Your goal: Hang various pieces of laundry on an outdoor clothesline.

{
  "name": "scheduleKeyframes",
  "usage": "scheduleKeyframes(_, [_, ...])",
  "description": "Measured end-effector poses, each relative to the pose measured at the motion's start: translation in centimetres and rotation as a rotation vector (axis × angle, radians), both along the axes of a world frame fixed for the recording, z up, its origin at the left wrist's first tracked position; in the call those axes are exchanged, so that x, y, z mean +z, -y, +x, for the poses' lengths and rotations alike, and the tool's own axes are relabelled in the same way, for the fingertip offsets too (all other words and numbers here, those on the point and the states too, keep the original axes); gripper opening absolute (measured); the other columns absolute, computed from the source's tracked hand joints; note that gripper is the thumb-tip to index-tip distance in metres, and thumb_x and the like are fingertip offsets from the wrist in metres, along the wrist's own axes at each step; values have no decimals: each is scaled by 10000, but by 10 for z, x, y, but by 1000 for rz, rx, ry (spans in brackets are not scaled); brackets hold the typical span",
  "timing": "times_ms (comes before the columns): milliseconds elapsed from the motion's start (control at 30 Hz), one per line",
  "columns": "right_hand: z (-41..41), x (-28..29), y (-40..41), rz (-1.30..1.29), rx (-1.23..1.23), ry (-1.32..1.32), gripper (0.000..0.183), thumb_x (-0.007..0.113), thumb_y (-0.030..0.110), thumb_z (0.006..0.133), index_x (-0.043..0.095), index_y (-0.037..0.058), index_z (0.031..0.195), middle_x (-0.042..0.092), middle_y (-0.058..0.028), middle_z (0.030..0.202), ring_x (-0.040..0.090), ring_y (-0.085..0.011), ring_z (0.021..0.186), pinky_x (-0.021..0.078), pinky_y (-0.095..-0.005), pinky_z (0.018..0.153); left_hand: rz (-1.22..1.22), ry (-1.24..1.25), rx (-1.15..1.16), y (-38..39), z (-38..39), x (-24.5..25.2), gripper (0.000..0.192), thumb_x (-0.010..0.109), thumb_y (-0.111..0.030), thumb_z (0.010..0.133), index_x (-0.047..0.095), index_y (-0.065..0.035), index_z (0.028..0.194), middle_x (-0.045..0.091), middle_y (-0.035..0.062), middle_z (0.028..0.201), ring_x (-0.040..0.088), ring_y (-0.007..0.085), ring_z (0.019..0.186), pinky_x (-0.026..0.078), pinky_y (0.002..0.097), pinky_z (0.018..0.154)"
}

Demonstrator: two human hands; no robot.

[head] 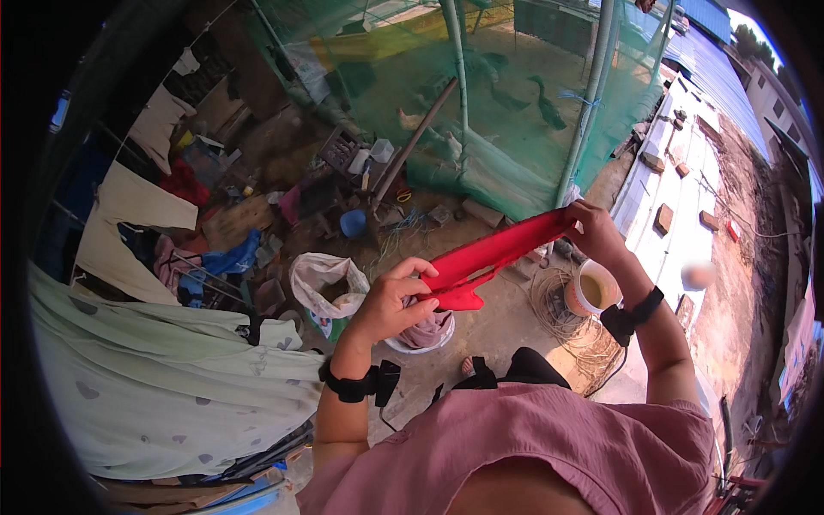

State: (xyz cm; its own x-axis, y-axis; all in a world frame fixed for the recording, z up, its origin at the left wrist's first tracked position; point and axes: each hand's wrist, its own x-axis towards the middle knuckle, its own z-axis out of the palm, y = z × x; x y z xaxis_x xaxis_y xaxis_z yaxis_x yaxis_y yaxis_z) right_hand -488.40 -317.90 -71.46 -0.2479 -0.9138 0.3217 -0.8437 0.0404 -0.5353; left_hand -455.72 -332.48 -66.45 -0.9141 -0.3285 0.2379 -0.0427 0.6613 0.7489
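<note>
A small red garment (499,248) is stretched out in mid-air between my two hands, its waistband pulled taut and its edges dark and scalloped. My left hand (393,299) pinches its near left end between thumb and fingers. The far right end is gripped by my right hand (599,235), which is raised higher. Below my left hand stands a white basin (421,349) with wet-looking pink cloth (428,329) in it, partly hidden by the hand. Black straps with small devices are around both my wrists.
Light green bedding (180,386) and beige trousers (122,225) hang at left. An open white sack (328,283) stands near the basin. A bucket of cloudy liquid (589,290) stands beside coiled cord (547,309). Behind green netting (508,174) are ducks. Bricks weigh down white sheeting (634,212).
</note>
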Motion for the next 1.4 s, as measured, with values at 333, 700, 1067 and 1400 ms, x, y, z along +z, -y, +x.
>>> scheduleKeyframes(333, [-69, 88, 65, -242, 93, -151, 332, 629, 55, 681, 545, 24, 1002, 566, -141, 834, 572, -320, 763, 448, -374, 669, -382, 0, 338, 25, -55, 38, 120, 572, -37, 698, 546, 34, 792, 536, 127, 1037, 571, 250, 741, 444, 306, 660])
scheduleKeyframes(700, [-151, 111, 78, -122, 91, -196, 245, 650, 272, 709, 597, 34, 723, 590, -113, 678, 583, -286, 655, 455, -363, 589, -558, 52, 448, 0, -135, 68, 150, 636, -110, 717, 546, 6, 752, 543, 90, 835, 563, 261, 693, 441, 324, 607])
scheduleKeyframes(1067, [-174, 56, 113, 242, 369, -266, 378, 714, 379, 580, 623, 35, 706, 605, -132, 719, 586, -323, 752, 463, -386, 642, -776, 92, 415, -40, -177, 73, 110, 610, -105, 707, 544, -36, 761, 542, 59, 883, 560, 265, 680, 450, 344, 594])
scheduleKeyframes(1400, [-176, 34, 133, 154, 380, -267, 245, 644, 295, 674, 622, 54, 717, 595, -129, 714, 581, -330, 743, 463, -400, 653, -750, 37, 366, -51, -160, 77, 157, 586, -42, 697, 578, -21, 853, 556, 72, 909, 564, 272, 698, 463, 339, 612])
